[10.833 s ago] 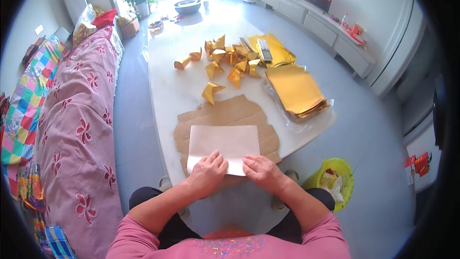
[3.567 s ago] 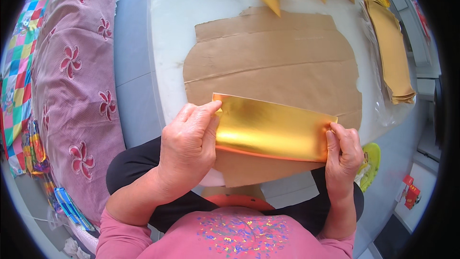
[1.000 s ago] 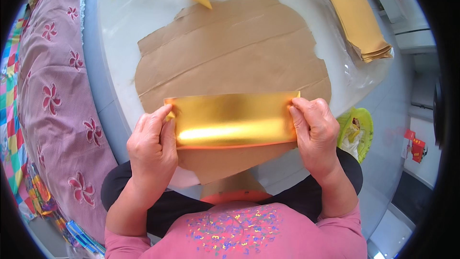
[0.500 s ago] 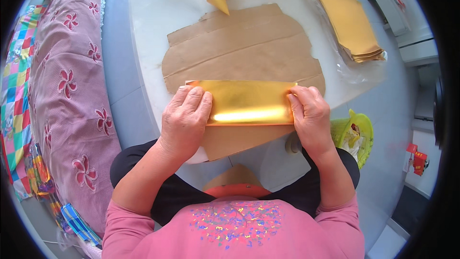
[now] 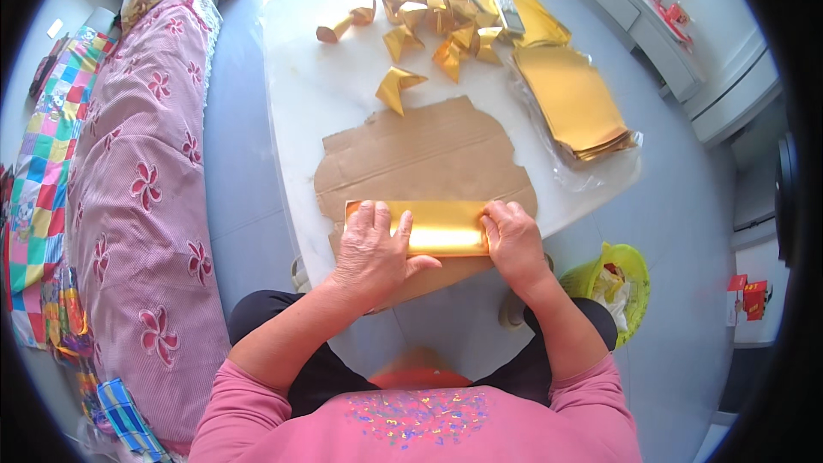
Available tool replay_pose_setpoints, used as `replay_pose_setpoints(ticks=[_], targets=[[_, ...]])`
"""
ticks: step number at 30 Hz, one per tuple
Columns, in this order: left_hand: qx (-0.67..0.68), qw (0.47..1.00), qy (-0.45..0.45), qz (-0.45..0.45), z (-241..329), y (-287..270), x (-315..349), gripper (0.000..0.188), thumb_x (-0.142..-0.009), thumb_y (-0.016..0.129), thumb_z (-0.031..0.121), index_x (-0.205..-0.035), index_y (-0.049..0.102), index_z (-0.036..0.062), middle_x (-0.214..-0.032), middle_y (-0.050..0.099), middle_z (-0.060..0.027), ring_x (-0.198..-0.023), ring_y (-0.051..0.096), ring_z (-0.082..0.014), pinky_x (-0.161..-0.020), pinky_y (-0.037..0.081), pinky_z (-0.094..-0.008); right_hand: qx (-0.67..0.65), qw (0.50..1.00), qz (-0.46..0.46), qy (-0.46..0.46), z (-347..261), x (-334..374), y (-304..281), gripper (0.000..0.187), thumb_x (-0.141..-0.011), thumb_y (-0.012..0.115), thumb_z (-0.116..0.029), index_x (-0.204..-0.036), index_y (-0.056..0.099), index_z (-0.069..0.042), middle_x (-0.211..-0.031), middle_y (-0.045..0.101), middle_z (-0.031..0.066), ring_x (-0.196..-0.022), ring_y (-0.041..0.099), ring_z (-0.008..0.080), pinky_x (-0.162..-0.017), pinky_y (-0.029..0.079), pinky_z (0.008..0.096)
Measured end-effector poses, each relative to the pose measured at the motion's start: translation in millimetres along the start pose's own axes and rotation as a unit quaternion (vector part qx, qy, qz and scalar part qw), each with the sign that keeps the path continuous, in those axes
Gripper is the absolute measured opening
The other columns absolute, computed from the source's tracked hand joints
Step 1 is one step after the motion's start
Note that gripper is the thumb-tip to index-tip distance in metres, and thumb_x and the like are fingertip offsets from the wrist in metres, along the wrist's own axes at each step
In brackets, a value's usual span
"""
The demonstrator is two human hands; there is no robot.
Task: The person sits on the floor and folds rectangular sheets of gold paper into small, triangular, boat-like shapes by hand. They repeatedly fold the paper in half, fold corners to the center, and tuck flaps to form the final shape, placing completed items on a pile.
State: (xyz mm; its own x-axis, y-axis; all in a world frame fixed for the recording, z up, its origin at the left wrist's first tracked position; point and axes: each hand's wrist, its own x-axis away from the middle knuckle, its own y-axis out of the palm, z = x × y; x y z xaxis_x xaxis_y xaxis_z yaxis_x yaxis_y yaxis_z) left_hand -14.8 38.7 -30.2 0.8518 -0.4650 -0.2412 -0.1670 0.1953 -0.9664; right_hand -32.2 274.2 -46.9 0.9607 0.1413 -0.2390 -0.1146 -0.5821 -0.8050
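Note:
A sheet of shiny gold paper (image 5: 447, 227), folded into a long strip, lies across the near part of a brown cardboard piece (image 5: 420, 150). My left hand (image 5: 370, 259) rests flat over the strip's left end, its fingers stretched and the thumb spread away. At the other end, my right hand (image 5: 518, 244) pinches the paper's edge between thumb and fingers. Beyond the cardboard stands a folded gold paper piece (image 5: 398, 87), and several more folded gold pieces (image 5: 454, 50) cluster behind it.
A stack of flat gold sheets (image 5: 570, 96) on clear plastic lies at the white table's (image 5: 300, 77) right side. Behind it is a calculator-like device (image 5: 507, 13). A green basket (image 5: 634, 279) stands on the floor at right. A pink flowered cover (image 5: 141, 231) stretches along the left.
My left hand has gone from gripping the paper's end to lying flat with the thumb spread. The view has shifted, bringing more of the table's far side into sight.

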Motion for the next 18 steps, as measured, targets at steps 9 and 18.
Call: replay_pose_setpoints(ticks=[9, 18], targets=[[0.04, 0.992, 0.057, -0.106, 18.6, -2.8, -9.2, 0.084, -0.081, 0.06, 0.064, -0.138, 0.048, 0.0024, -0.128, 0.045, -0.0358, -0.116, 0.046, -0.0463, -0.1, 0.039, -0.0518, 0.009, 1.0, 0.0, -0.004, 5.7, 1.8, 2.6, 0.006, -0.091, 0.058, -0.013, -0.091, 0.058, -0.007, -0.085, 0.059, 0.0181, -0.078, 0.061, 0.0404, -0.068, 0.05, 0.0487], [0.039, 0.994, 0.062, -0.081, 25.8, -3.6, -5.3, 0.076, -0.08, 0.059, 0.067, -0.138, 0.053, 0.0186, -0.126, 0.043, -0.0404, -0.117, 0.044, -0.0513, -0.098, 0.039, -0.056, 0.072, 0.997, -0.033, 0.02, -6.1, 6.0, -3.2, 0.007, -0.091, 0.057, -0.012, -0.09, 0.058, -0.006, -0.088, 0.059, 0.0163, -0.083, 0.062, 0.0374, -0.071, 0.051, 0.0486]])
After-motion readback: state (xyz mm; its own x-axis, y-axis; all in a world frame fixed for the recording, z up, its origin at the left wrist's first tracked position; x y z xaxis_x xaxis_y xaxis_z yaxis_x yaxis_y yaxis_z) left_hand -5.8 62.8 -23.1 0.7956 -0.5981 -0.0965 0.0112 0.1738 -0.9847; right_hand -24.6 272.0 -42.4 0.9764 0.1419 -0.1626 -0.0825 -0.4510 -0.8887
